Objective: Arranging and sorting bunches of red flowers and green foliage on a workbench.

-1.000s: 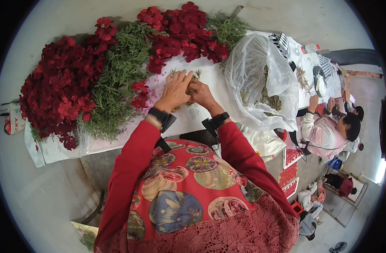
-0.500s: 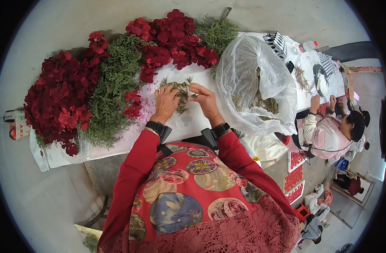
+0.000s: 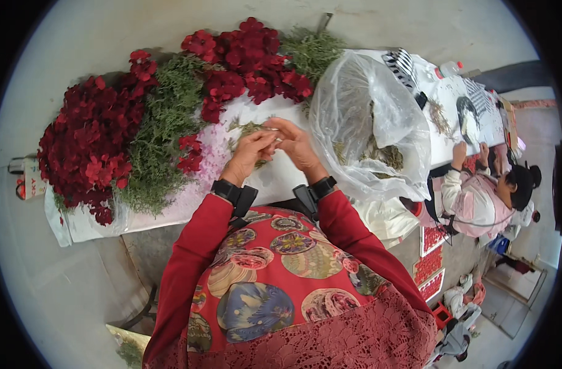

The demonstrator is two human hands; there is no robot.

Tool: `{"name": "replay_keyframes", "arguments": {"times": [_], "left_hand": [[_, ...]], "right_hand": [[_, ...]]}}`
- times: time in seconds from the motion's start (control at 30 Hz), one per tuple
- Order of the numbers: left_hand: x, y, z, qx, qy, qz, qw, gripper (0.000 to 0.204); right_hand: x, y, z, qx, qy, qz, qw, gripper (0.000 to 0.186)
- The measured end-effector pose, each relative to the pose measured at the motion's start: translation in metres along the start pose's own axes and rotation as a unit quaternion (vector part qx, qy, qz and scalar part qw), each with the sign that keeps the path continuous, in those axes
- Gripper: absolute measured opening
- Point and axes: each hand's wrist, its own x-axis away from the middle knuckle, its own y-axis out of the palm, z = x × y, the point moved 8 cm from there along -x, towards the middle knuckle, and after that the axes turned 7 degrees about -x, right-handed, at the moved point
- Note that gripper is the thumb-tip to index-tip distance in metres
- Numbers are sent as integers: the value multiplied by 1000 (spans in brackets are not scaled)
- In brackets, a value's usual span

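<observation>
My left hand (image 3: 253,152) and my right hand (image 3: 299,147) meet over the white tabletop, their fingertips pinched together. Whatever is between the fingers is too small to make out. Right behind and under them lies a small pile of dried green sprigs (image 3: 249,129), partly covered by the hands. To the right of my right hand stands a large clear plastic bag (image 3: 336,92), its mouth open, with more dried sprigs (image 3: 388,157) inside. Pinkish-purple specks (image 3: 214,150) are strewn on the table left of my left hand.
Heaps of dark red flowers (image 3: 87,141) and feathery green foliage (image 3: 161,129) cover the table's left and back. Farther right are a striped cloth (image 3: 404,66), a bottle (image 3: 448,69) and a co-worker (image 3: 483,197). Trays of red pieces (image 3: 428,264) lie beyond the table's near edge.
My left hand has moved right, off the pile of sprigs, and its fingers now meet those of my right hand. The right hand's fingers have closed inward.
</observation>
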Motion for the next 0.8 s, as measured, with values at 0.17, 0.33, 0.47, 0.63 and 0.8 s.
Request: {"name": "replay_keyframes", "arguments": {"times": [0.17, 0.33, 0.47, 0.63, 0.8], "left_hand": [[-4, -27, -35, -120, -64, 90, 987, 21], [0, -41, -9, -391, 143, 173, 892, 29], [15, -36, 7, -547, 204, 221, 781, 31], [25, -31, 16, -545, 177, 210, 792, 29], [47, -35, 35, -536, 187, 189, 801, 26]], "right_hand": [[22, -11, -23, 236, -42, 21, 971, 53], [105, -127, -140, 626, -162, 284, 708, 17], [111, -162, -188, 799, -174, 304, 488, 39], [46, -158, -212, 796, -151, 215, 546, 58], [5, -208, -175, 765, 59, 184, 615, 60]]}}
